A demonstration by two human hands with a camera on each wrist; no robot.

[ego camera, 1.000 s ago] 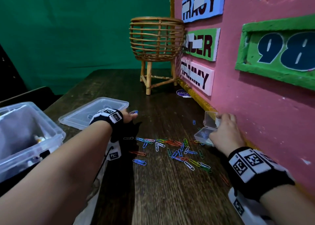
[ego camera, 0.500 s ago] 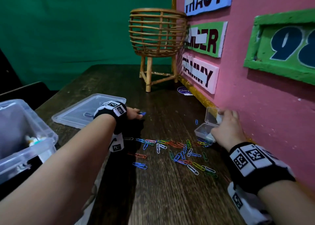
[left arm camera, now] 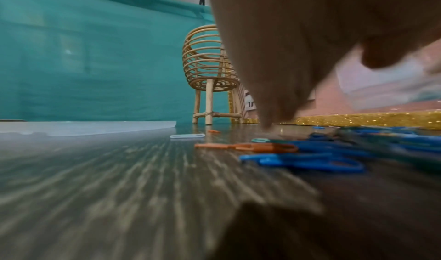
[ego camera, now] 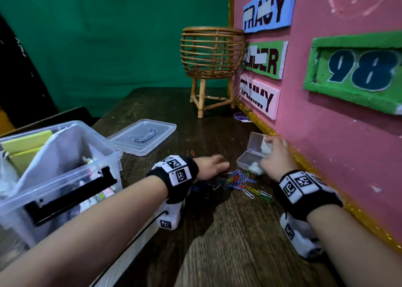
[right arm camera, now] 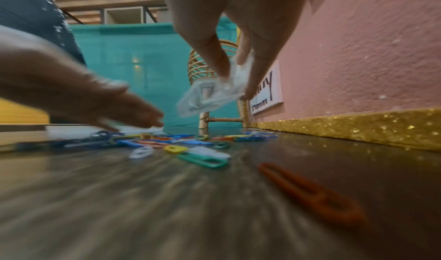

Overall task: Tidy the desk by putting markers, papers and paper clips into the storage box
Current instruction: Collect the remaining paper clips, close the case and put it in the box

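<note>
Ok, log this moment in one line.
left hand: open, sweeping clips | right hand: holds open clip case | storage box: lid off

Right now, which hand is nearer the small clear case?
Right. The right hand grips the small clear case itself; the left hand lies apart, left of it, over the paper clips.

Open desk (ego camera: 228, 243) lies between storage box (ego camera: 65, 156) and pink wall (ego camera: 326, 145).
</note>
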